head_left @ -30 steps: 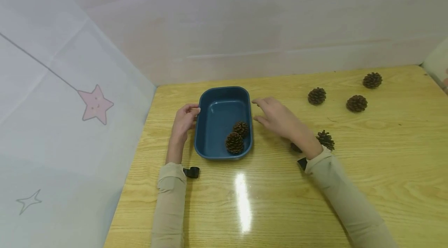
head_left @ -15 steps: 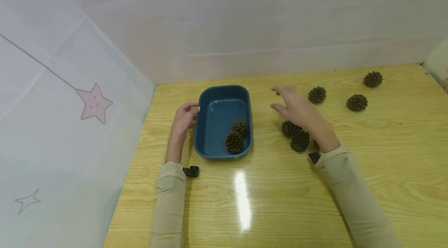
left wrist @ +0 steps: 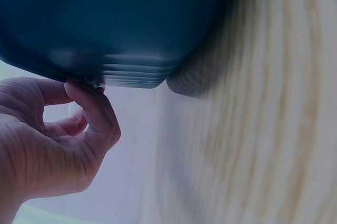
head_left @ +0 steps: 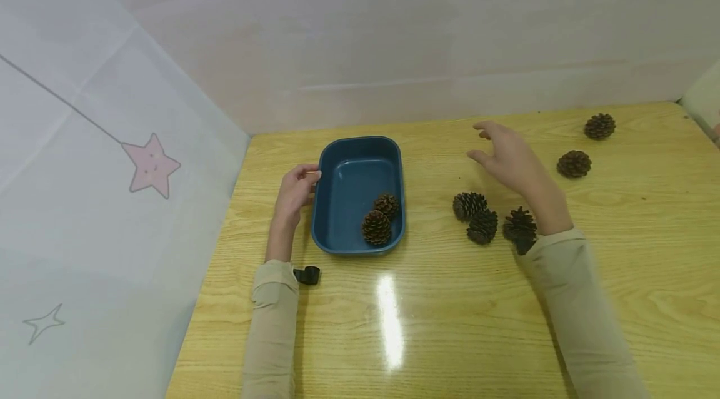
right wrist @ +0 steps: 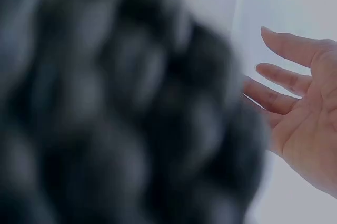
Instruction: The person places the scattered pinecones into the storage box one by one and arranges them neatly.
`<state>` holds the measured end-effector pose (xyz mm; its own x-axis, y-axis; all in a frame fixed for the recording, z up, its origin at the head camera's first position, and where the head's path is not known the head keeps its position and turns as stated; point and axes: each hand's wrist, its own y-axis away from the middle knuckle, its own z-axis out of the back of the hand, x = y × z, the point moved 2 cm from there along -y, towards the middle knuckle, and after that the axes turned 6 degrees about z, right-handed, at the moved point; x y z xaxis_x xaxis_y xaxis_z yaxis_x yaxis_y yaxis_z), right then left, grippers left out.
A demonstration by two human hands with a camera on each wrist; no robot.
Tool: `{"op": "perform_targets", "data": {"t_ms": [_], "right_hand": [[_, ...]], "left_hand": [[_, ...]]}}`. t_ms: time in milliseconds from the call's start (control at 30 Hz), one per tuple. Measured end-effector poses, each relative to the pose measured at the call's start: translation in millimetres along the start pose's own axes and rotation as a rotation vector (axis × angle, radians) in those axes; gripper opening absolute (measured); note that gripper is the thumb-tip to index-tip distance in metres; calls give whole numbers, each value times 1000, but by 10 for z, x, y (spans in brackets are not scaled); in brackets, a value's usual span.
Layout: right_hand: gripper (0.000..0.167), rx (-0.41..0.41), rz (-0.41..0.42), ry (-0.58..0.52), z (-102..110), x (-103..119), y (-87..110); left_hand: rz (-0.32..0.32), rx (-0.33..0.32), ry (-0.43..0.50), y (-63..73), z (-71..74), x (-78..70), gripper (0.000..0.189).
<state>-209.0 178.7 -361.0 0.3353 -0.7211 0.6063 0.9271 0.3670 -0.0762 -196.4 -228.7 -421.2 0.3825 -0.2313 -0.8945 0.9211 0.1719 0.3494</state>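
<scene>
At the left outer edge of a dark blue rectangular tub point(head_left: 351, 186), my left hand point(head_left: 294, 194) pinches the rim. The left wrist view has its bent thumb and fingers point(left wrist: 92, 108) against that rim. Two brown pinecones lie together in the tub's near right corner, the larger pinecone point(head_left: 376, 227) in front. My right hand point(head_left: 509, 155) is spread and holds nothing, over the table right of the tub. A pinecone behind that hand is hidden in the head view. Below it lie a pinecone point(head_left: 469, 206), a second pinecone point(head_left: 482, 226) and a third point(head_left: 519, 224) near the sleeve.
Farther right lie two more pinecones, one pinecone point(head_left: 574, 164) nearer and another pinecone point(head_left: 599, 127) by the back edge. Everything stands on a wooden table point(head_left: 450, 318). Pale sheets border it at the back and left. A dark, blurred pinecone point(right wrist: 121, 108) fills much of the right wrist view.
My right hand has moved right, away from the tub, until it covers a pinecone at the back. Pinecones that its arm covered now show. The left hand and tub stay put.
</scene>
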Motion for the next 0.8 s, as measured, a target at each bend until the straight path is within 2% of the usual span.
{"op": "perform_targets", "data": {"t_ms": [133, 367, 800], "right_hand": [[62, -5, -28, -29, 49, -101, 14], [63, -32, -49, -8, 83, -274, 35], [74, 23, -137, -1, 136, -539, 63]], "left_hand": [[5, 5, 11, 1, 2, -2, 38], [1, 10, 14, -7, 2, 4, 39], [-11, 6, 9, -18, 1, 16, 38]]}}
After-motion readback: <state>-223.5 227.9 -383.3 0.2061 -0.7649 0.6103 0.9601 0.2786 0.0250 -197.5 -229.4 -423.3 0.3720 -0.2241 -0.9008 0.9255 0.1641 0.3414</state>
